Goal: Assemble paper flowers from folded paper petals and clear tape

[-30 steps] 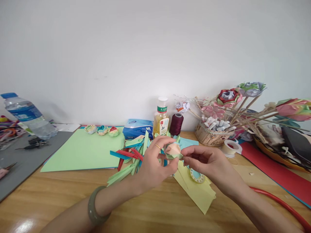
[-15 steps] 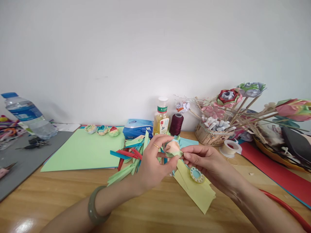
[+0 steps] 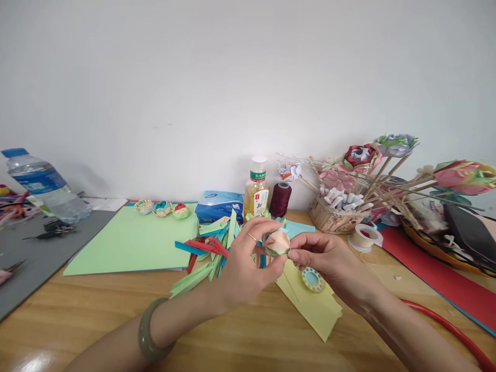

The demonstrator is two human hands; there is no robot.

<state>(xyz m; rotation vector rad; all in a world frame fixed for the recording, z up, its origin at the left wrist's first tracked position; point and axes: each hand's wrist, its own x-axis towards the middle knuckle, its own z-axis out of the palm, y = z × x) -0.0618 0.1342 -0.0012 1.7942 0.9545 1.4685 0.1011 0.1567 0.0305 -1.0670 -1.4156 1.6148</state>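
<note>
A small paper flower [image 3: 278, 243], peach in its middle with green folded petals below, is held up between both hands above the table. My left hand [image 3: 248, 263] grips it from the left, thumb underneath and fingers curved over its top. From the right, my right hand [image 3: 325, 258] pinches the flower's lower right edge between thumb and forefinger. Behind and left of my left hand lies a pile of folded paper strips [image 3: 205, 248] in green, red and blue. Yellow paper sheets [image 3: 310, 310] lie below my hands, with a round yellow ring-shaped piece [image 3: 313, 279] on them.
Three paper flowers [image 3: 163, 208] rest on green paper sheets [image 3: 127, 240] at left. At the back stand a blue tissue pack [image 3: 219, 205], a bottle [image 3: 256, 191] and a dark red thread spool [image 3: 280, 199]. A basket [image 3: 335, 219] and white tape roll [image 3: 365, 236] are at right.
The paper flower has turned slightly, so more of its peach middle and green petals shows. Both hands keep their hold, and the view has shifted a little.
</note>
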